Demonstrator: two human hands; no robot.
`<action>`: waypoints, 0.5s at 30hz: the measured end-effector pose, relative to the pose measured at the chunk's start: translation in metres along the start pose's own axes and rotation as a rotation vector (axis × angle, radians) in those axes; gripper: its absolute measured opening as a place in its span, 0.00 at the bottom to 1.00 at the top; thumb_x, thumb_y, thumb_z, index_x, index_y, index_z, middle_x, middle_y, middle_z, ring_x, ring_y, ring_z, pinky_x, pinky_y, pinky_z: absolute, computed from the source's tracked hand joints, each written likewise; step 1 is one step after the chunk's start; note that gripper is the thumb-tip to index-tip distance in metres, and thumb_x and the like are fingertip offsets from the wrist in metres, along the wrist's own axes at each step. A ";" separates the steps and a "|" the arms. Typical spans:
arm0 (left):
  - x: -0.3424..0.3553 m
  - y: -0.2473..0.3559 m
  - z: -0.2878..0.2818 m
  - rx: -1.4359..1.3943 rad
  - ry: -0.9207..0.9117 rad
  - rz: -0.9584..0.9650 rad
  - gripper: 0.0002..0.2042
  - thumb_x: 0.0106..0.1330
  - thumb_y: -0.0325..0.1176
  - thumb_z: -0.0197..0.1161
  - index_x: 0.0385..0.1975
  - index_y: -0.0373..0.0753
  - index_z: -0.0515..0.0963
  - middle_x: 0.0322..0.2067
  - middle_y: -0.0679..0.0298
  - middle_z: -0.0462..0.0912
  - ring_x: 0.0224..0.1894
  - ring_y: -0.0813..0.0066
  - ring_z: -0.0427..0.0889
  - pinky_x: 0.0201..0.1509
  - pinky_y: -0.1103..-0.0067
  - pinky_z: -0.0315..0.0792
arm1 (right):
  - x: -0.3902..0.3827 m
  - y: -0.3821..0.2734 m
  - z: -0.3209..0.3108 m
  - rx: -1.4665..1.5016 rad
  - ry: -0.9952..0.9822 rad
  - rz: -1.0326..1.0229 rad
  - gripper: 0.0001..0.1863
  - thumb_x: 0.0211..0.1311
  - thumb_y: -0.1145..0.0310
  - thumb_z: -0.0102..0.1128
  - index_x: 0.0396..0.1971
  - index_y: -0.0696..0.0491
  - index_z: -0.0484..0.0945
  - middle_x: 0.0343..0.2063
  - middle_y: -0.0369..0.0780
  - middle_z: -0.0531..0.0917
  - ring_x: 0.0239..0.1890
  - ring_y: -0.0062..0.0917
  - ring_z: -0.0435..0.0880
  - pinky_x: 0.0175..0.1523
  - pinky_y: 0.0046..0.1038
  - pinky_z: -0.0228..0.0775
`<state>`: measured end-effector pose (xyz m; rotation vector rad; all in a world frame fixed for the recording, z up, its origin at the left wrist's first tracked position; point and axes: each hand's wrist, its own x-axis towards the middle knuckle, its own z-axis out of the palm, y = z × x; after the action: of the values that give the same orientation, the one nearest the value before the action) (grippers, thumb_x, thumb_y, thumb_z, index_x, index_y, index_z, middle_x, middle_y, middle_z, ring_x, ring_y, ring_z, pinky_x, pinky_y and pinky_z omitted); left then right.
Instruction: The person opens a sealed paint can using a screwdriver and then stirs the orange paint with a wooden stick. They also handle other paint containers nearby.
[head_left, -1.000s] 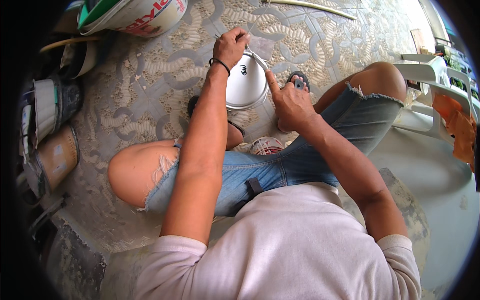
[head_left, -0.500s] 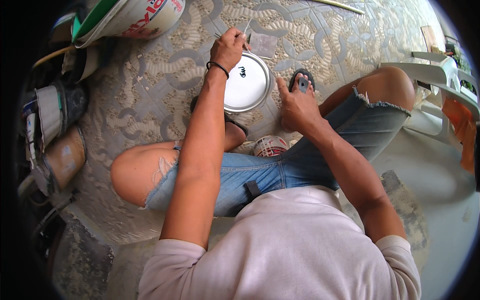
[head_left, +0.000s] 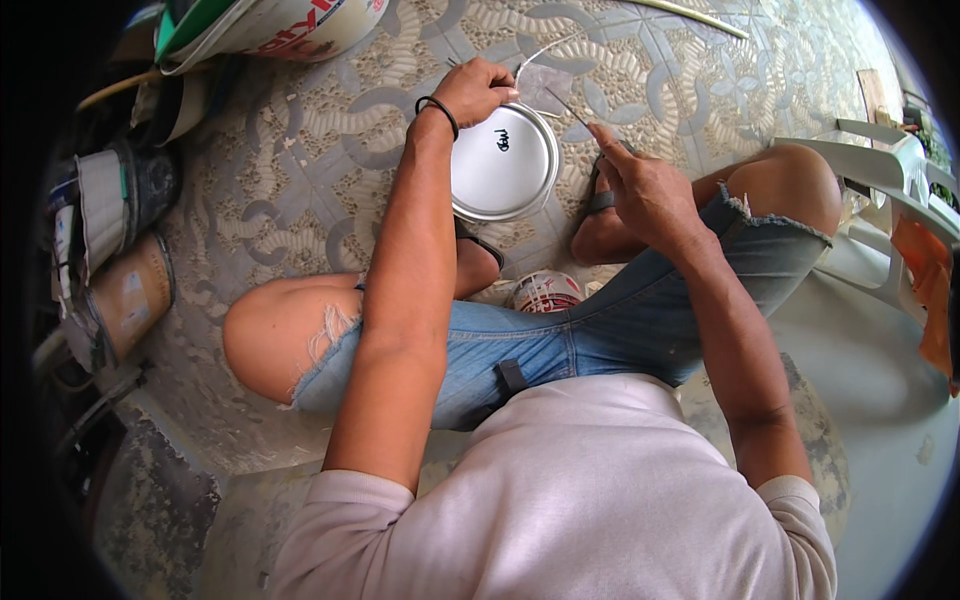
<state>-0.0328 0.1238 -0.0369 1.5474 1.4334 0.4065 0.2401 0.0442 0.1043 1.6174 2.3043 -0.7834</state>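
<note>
A round paint can with a white lid (head_left: 500, 165), dark handwriting on it, stands on the floor between my feet. My left hand (head_left: 478, 92) is at the lid's far left edge, its fingers curled down by the rim. What they grip, if anything, is hidden. My right hand (head_left: 652, 195) is closed around a thin, dark, rod-like tool (head_left: 568, 106), right of the can and above my right foot. Its narrow shaft points up and left, away from the lid. The tool's grip end is hidden in the fist. Past the left hand curves a thin white strand (head_left: 545, 50).
A flat grey square piece (head_left: 548, 85) lies beyond the can. A large white bucket (head_left: 300, 30) stands at far left, more containers (head_left: 130, 295) along the left. A small patterned tub (head_left: 546, 292) sits by my legs. A white plastic chair (head_left: 890, 165) is at right.
My right hand has moved right and slightly up from the can's side, and the tool's shaft now shows. My left hand stays at the rim, shifted slightly.
</note>
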 end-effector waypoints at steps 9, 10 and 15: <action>0.007 -0.014 0.013 -0.408 -0.016 0.042 0.09 0.71 0.35 0.70 0.42 0.36 0.88 0.34 0.67 0.89 0.39 0.81 0.82 0.48 0.79 0.76 | -0.002 0.004 0.015 0.060 0.076 -0.096 0.25 0.76 0.63 0.54 0.71 0.45 0.72 0.34 0.55 0.86 0.39 0.51 0.87 0.44 0.49 0.79; 0.006 -0.011 0.009 -0.375 -0.041 0.049 0.09 0.71 0.35 0.70 0.41 0.36 0.88 0.34 0.67 0.89 0.38 0.82 0.83 0.47 0.79 0.77 | -0.004 0.005 0.009 0.083 0.053 -0.104 0.25 0.76 0.63 0.54 0.70 0.45 0.73 0.34 0.55 0.86 0.39 0.51 0.87 0.44 0.49 0.79; 0.004 -0.012 0.021 -0.242 0.125 0.035 0.08 0.70 0.36 0.72 0.39 0.39 0.89 0.31 0.69 0.90 0.35 0.82 0.84 0.43 0.78 0.78 | -0.002 0.003 -0.005 0.140 0.030 -0.186 0.23 0.73 0.66 0.55 0.67 0.48 0.77 0.33 0.55 0.86 0.37 0.51 0.87 0.42 0.48 0.78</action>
<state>-0.0223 0.1175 -0.0582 1.3727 1.3967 0.6822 0.2443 0.0459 0.1083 1.4922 2.4990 -0.9890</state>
